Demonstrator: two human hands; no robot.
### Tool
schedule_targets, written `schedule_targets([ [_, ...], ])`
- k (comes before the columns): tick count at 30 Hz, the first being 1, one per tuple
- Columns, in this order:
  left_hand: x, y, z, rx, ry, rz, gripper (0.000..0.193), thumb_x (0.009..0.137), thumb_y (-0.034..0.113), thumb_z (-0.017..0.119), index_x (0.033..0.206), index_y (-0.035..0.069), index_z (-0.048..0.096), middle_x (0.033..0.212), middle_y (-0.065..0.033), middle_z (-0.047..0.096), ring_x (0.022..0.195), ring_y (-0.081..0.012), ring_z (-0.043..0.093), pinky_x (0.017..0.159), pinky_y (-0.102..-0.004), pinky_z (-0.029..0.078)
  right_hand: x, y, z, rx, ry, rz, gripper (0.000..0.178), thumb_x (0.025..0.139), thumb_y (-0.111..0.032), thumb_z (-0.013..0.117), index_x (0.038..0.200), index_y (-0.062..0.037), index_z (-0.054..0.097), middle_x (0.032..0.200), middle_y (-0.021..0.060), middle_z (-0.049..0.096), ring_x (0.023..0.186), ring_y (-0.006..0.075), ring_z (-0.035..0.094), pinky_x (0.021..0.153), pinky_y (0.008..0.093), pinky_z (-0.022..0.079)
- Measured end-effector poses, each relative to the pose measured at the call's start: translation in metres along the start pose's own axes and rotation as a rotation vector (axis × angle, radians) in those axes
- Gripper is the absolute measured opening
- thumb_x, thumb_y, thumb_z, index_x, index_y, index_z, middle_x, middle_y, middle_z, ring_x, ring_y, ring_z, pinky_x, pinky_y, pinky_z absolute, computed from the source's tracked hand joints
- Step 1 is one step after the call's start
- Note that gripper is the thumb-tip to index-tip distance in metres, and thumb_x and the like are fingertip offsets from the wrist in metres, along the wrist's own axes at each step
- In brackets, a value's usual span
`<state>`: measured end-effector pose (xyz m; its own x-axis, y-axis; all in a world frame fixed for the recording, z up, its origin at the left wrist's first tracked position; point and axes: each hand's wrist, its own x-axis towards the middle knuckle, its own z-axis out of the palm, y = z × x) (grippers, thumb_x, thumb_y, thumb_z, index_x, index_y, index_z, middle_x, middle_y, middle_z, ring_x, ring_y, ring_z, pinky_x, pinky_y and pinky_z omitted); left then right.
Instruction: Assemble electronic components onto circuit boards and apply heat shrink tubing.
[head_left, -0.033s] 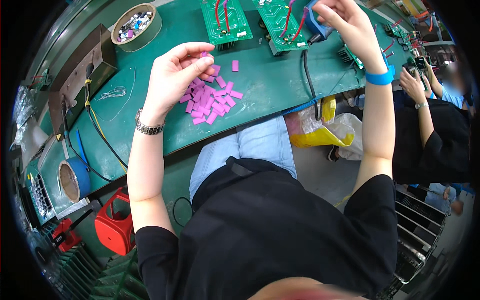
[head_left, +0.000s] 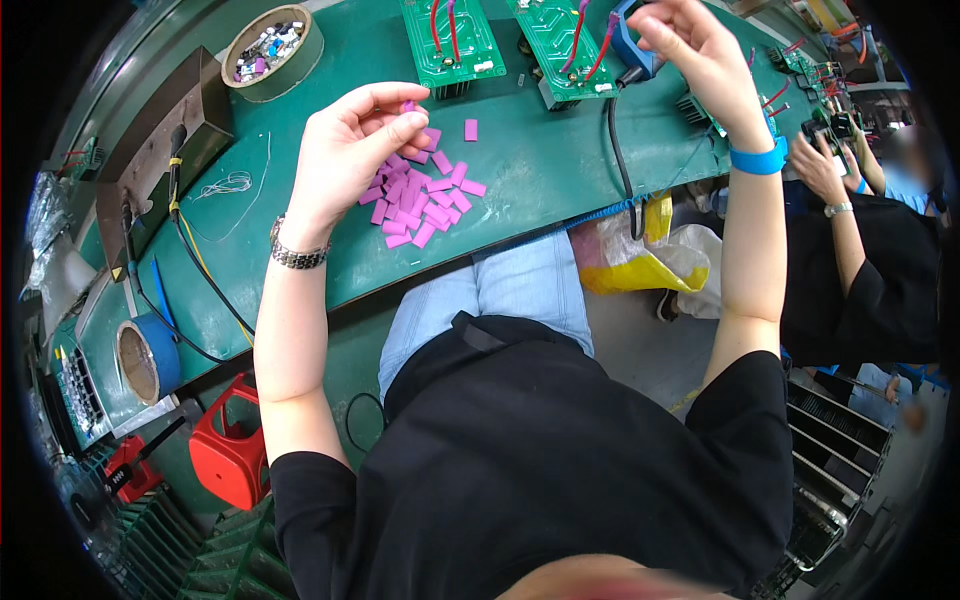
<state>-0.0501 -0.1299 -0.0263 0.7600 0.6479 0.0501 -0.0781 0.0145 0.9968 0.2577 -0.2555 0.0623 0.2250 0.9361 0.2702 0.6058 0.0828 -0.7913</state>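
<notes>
My left hand [head_left: 350, 150], with a metal watch on its wrist, pinches a short purple sleeve [head_left: 409, 106] between thumb and fingertips. Beneath and beside it lies a loose pile of similar purple sleeves [head_left: 438, 198]. My right hand [head_left: 700, 60], wearing a blue wristband, is raised at the upper right with curled fingers; whatever they hold, if anything, I cannot make out. It is close to a blue angular object [head_left: 632, 50] with a black cable. Two green circuit boards [head_left: 470, 35] with red wires lie at the far side, the right one [head_left: 545, 45] nearer that hand. Purple sleeves sit on some wires.
A round tub [head_left: 312, 60] of small parts stands at the back left, near a brown metal box [head_left: 215, 105] and cables. A blue tape roll [head_left: 165, 350] lies at the left. A yellow-and-white bag [head_left: 640, 275] hangs under the table edge. Another person's hand [head_left: 822, 170] works at the right.
My right hand has shifted very slightly. The other person's hand at the right has moved a little to the left. My left hand stays on its sleeve.
</notes>
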Motion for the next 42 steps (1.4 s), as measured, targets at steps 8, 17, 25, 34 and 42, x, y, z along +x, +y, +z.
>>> schedule_targets([
  [8, 0.000, -0.003, -0.002, -0.022, 0.041, 0.012, 0.028, 0.089, 0.005, 0.062, 0.116, -0.003, 0.059, 0.097, -0.0096, 0.066, 0.083, -0.0131, 0.065, 0.073, -0.0241, 0.054, -0.013, 0.054, 0.035, -0.049, -0.092, 0.096, 0.030, 0.093, -0.019, 0.060, 0.118, -0.0013, 0.059, 0.096, 0.0032, 0.065, 0.085, 0.0083, 0.061, 0.075, 0.0220, 0.049],
  [17, 0.010, -0.011, -0.011, 0.008, 0.129, 0.112, 0.028, 0.089, 0.005, 0.063, 0.115, -0.003, 0.059, 0.103, -0.0124, 0.065, 0.091, -0.0173, 0.066, 0.080, -0.0273, 0.054, -0.067, 0.006, 0.092, -0.235, 0.312, -0.145, 0.012, 0.085, -0.011, 0.066, 0.097, -0.0099, 0.065, 0.088, 0.0043, 0.064, 0.074, 0.0195, 0.064, 0.067, 0.0277, 0.051],
  [25, 0.005, -0.011, -0.007, 0.054, 0.207, 0.057, 0.024, 0.088, 0.004, 0.063, 0.111, -0.004, 0.061, 0.097, -0.0116, 0.066, 0.083, -0.0153, 0.065, 0.074, -0.0262, 0.054, -0.071, 0.015, 0.165, -0.436, -0.154, -0.357, 0.021, 0.082, -0.017, 0.065, 0.100, -0.0088, 0.063, 0.094, 0.0074, 0.057, 0.089, 0.0261, 0.057, 0.075, 0.0354, 0.049],
  [34, 0.002, -0.009, 0.003, 0.039, 0.177, 0.047, 0.024, 0.089, 0.006, 0.063, 0.112, -0.001, 0.062, 0.098, -0.0094, 0.066, 0.082, -0.0136, 0.063, 0.073, -0.0262, 0.054, -0.075, 0.025, 0.159, -0.118, -0.108, -0.137, 0.014, 0.082, -0.008, 0.068, 0.095, -0.0055, 0.062, 0.090, 0.0056, 0.060, 0.068, 0.0156, 0.058, 0.062, 0.0284, 0.049],
  [42, 0.004, -0.013, 0.006, 0.037, 0.185, 0.026, 0.024, 0.086, 0.004, 0.065, 0.109, -0.002, 0.064, 0.093, -0.0091, 0.067, 0.079, -0.0127, 0.064, 0.072, -0.0252, 0.054, -0.076, 0.028, 0.157, 0.205, 0.161, 0.115, 0.018, 0.085, -0.005, 0.063, 0.103, -0.0048, 0.064, 0.084, 0.0029, 0.062, 0.063, 0.0041, 0.054, 0.057, 0.0202, 0.045],
])
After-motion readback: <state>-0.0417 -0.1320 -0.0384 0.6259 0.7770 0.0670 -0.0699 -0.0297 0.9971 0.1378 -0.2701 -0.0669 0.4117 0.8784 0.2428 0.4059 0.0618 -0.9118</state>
